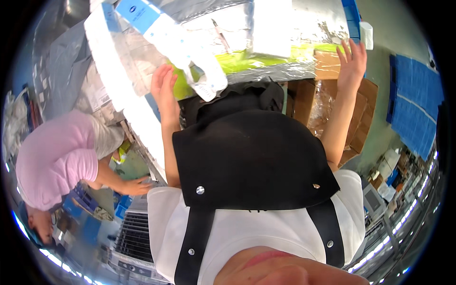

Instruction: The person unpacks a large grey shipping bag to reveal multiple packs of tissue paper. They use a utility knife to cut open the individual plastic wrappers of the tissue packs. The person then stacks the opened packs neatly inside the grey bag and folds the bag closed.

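Observation:
My left hand (164, 89) is raised at the table's near left edge, fingers stretched out and nothing seen in them. Just right of it lies a long white package (173, 42) with a blue end; its crumpled white end (209, 85) hangs toward my black apron (256, 156). My right hand (351, 65) is at the far right with its fingers spread, holding nothing that I can see. Its fingertips are close to a blue bin's edge (350, 19) and a white cylindrical object (366, 35). A thin pen-like tool (220, 34) lies on the table between the hands.
Glossy clear film over a lime-green strip (237, 61) runs along the table's near edge. A white sheet (271, 28) lies at the back. An open cardboard box (363, 118) with clear plastic stands below my right forearm. A person in a pink shirt (57, 156) bends at the left.

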Motion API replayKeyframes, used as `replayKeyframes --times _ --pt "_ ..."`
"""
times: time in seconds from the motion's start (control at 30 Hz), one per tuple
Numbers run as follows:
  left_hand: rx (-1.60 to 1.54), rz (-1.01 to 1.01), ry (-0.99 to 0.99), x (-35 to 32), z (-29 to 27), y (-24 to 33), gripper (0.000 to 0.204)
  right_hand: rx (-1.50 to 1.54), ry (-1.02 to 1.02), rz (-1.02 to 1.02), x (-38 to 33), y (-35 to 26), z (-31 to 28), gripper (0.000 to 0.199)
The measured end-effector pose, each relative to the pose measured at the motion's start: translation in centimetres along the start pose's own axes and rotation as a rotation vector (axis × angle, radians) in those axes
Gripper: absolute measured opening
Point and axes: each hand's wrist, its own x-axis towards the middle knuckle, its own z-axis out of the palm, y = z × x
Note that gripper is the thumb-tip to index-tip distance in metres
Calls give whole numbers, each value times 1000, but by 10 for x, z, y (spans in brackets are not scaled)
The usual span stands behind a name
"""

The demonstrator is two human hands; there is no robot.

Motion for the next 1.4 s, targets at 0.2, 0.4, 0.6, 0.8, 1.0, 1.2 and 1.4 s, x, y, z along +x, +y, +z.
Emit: replayKeyframes --times 0.2,0.4,0.6,0.8,1.0,1.2,1.4 --pt "-92 -301 138 -3 12 -66 46 -610 -1007 34 -132 46 139 91" --pt "182 -161 1 -20 26 -95 53 -1214 -1027 -185 -161 100 218 107" --pt "11 -250 28 -19 33 -93 83 -520 -1224 333 -70 129 201 74" --pt "-435 -279 -310 -51 40 -68 78 -158 -1224 816 -61 108 139 58" --pt "-403 -230 -397 -70 75 -43 89 40 -1131 908 -67 76 100 56" --pt "-211 -43 -444 -88 124 -24 101 174 -1128 743 -33 56 59 59" --pt "-120 65 -539 -116 166 -7 107 307 -1089 669 -11 41 16 78"
